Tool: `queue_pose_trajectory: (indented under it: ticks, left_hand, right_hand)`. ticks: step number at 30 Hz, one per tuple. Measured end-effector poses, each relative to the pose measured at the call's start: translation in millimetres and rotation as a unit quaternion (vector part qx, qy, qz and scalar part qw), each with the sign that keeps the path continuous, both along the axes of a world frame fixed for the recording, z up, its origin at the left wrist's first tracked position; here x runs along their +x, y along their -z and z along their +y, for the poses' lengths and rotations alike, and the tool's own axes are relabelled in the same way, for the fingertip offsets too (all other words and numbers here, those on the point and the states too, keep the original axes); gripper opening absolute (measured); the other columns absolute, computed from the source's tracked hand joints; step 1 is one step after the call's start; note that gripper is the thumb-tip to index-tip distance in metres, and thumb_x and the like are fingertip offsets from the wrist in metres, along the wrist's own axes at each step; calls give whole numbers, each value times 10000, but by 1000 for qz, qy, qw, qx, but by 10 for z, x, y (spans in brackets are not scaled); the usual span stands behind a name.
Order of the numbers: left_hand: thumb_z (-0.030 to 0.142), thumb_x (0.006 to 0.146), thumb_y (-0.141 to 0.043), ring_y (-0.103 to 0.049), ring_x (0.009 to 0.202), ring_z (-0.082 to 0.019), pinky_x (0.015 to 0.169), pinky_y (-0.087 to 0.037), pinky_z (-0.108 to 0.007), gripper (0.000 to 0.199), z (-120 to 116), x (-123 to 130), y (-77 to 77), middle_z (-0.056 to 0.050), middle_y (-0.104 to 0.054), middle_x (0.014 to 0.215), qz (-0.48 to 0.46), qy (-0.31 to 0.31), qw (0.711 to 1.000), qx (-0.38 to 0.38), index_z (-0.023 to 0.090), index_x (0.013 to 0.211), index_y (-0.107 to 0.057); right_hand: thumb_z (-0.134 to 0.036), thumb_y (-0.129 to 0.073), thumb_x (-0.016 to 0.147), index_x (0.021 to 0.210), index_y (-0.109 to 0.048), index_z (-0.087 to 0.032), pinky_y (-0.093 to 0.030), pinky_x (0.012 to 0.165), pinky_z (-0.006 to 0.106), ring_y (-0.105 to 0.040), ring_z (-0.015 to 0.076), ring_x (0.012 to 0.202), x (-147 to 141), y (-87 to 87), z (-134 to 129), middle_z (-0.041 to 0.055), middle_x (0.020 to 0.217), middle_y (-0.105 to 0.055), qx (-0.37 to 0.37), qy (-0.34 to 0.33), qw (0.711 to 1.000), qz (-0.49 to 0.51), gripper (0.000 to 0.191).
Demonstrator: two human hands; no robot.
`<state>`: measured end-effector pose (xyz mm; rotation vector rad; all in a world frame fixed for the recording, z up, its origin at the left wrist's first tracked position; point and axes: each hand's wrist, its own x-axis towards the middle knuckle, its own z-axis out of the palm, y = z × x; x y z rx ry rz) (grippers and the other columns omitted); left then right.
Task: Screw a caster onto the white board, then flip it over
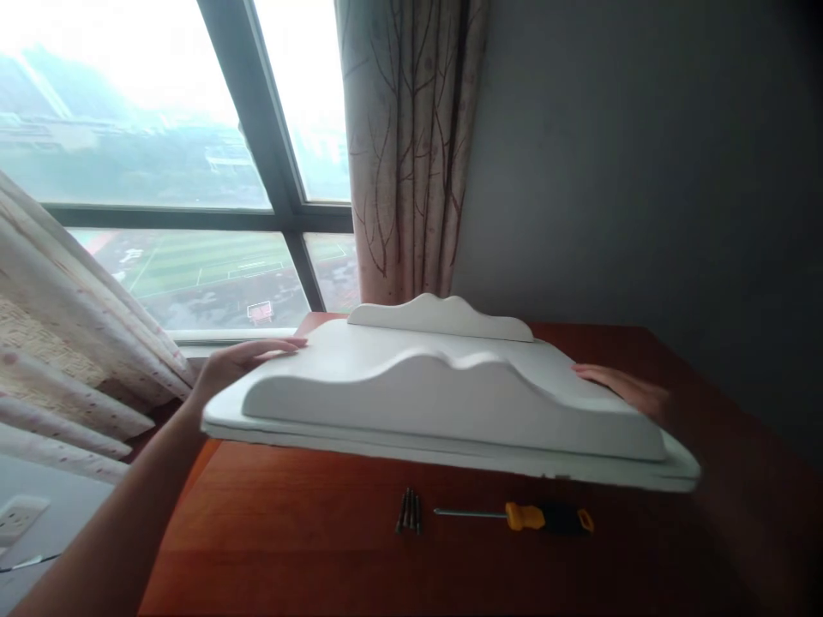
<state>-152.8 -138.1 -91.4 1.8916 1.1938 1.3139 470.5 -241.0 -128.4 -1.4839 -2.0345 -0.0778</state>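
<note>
A white wooden shelf board with a wavy raised panel along its near side and another wavy panel along its far side spans the middle of the view. It looks tilted above the table. My left hand grips its left end, fingers lying over the top face. At the right end my right hand grips it, fingertips on the top face; both thumbs are hidden. Nearer to me on the table lie several screws side by side. A screwdriver with a yellow and black handle points its tip toward them.
The reddish-brown wooden table reaches back to the grey wall. A window and patterned curtains stand behind it at the left. A wall socket with a cable is low at the left.
</note>
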Motion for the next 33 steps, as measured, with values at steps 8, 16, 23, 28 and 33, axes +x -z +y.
queue_pose_trajectory:
  ticks: [8, 16, 23, 28, 33]
  left_hand:
    - [375, 721, -870, -693, 1169, -315, 1037, -570, -443, 397, -59, 103, 370, -138, -742, 1227, -43, 16, 999, -27, 188, 1063, -794]
    - [451, 730, -855, -704, 1150, -333, 951, -612, -417, 471, -1, 125, 553, -131, -732, 1260, -43, -29, 997, -60, 195, 1117, -778]
    - [500, 711, -858, -700, 1150, -351, 977, -589, -447, 557, 18, 239, 574, -171, -710, 1295, -48, -48, 995, -67, 155, 1137, -760]
    - [542, 767, -791, -692, 1161, -351, 941, -600, -447, 563, 45, 217, 551, -180, -682, 1342, -3, -44, 998, -54, 161, 1178, -746]
    - [446, 918, -585, -656, 1220, -325, 1036, -531, -484, 391, -7, 172, 365, -130, -714, 1292, 174, -68, 982, 30, 204, 1175, -754]
  right_hand:
    - [-211, -408, 1046, 1608, -323, -414, -562, 1009, 352, -580, 238, 1346, -148, 342, 180, 12, 1544, -524, 65, -54, 992, -94, 604]
    - [-223, -420, 1045, 1562, -441, -358, -494, 1123, 373, -570, 234, 1358, -104, 554, 434, 27, 1567, -497, 68, -64, 994, -53, 535]
    - [-251, -452, 968, 1451, -585, -334, -486, 1133, 387, -564, 238, 1364, -75, 622, 742, -23, 1515, -557, -14, -24, 999, 31, 507]
    - [-204, -434, 935, 1471, -555, -339, -442, 1162, 428, -546, 239, 1376, -86, 649, 788, -27, 1529, -542, -25, 1, 998, 61, 566]
    - [-219, -419, 952, 1384, -642, -316, -438, 1147, 520, -542, 273, 1363, -54, 544, 689, 14, 1483, -589, -13, 17, 999, 31, 495]
